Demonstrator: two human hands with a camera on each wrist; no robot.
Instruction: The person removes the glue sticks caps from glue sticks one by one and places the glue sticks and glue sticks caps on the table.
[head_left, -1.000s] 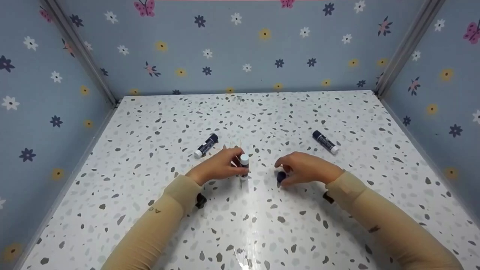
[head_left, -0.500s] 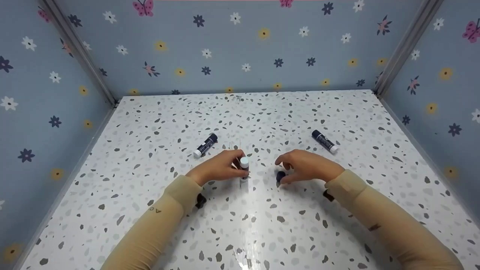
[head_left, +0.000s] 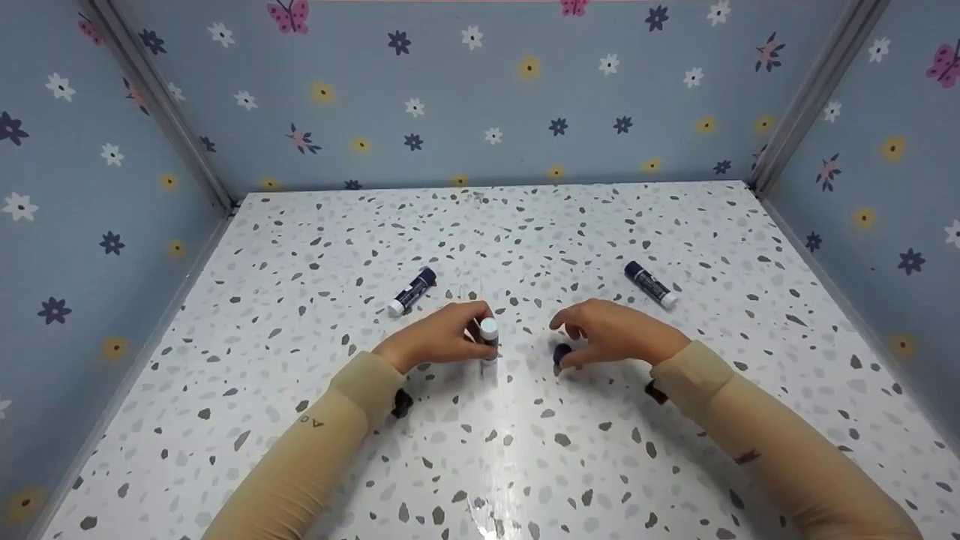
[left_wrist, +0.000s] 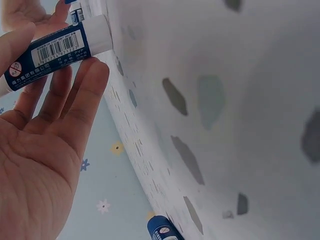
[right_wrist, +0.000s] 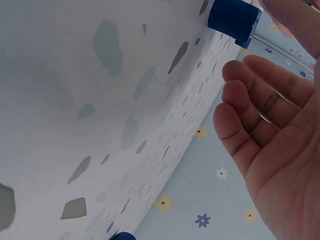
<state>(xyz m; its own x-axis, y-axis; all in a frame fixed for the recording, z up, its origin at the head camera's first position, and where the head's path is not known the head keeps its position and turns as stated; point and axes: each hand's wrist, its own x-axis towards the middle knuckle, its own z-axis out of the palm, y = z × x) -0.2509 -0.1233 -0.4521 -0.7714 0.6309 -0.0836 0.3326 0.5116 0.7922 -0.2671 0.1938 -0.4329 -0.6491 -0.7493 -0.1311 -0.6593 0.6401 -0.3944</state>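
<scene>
My left hand (head_left: 442,334) pinches an upright glue stick (head_left: 489,334) between thumb and fingers, its white top facing up. In the left wrist view the glue stick (left_wrist: 60,50) has a navy label with a barcode, and its white end is at the table. A navy cap (head_left: 562,352) stands on the table by my right hand (head_left: 619,334). The right thumb is at the cap (right_wrist: 234,20); whether it touches is unclear. The other right fingers (right_wrist: 230,122) are loosely bent, apart from the cap.
Two capped glue sticks lie on the speckled table (head_left: 495,240): one glue stick (head_left: 412,291) beyond the left hand, another glue stick (head_left: 650,284) beyond the right. Blue flowered panels (head_left: 450,90) stand at the back and both sides.
The glue stick in my left hand has come slightly down and toward me. My right hand and the cap stay nearly where they were.
</scene>
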